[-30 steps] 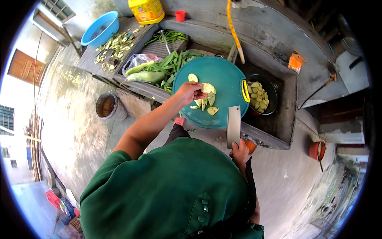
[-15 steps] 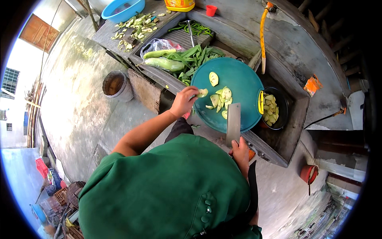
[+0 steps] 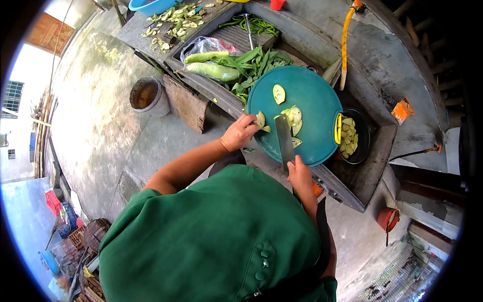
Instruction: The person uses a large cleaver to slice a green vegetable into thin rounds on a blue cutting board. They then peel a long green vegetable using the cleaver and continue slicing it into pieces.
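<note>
My right hand [image 3: 300,175] grips the handle of a cleaver [image 3: 285,141], its broad blade slanting over the round green cutting board [image 3: 317,90]. At the board's left edge, the fingers of my left hand [image 3: 240,134] are closed at a pale green vegetable slice [image 3: 260,120]; a second bit lies just below it. Cut pieces [image 3: 294,115] of the same vegetable sit in a small pile right by the blade, partly hidden by it. One oval slice [image 3: 279,94] lies apart, higher on the board. A yellow handle [image 3: 337,129] marks the board's right side.
Under the board runs a concrete sink [image 3: 370,176] holding a black pot [image 3: 366,132] of cut chunks. Long pale green vegetables [image 3: 214,71] and leafy greens [image 3: 254,68] lie beyond the board. A yellow hose [image 3: 346,48] hangs right; a bucket [image 3: 149,96] stands left.
The cleaver has swung left and its blade has come over the board beside the pile. My left hand has brought its slice down to the board's left edge. The view has shifted slightly.
</note>
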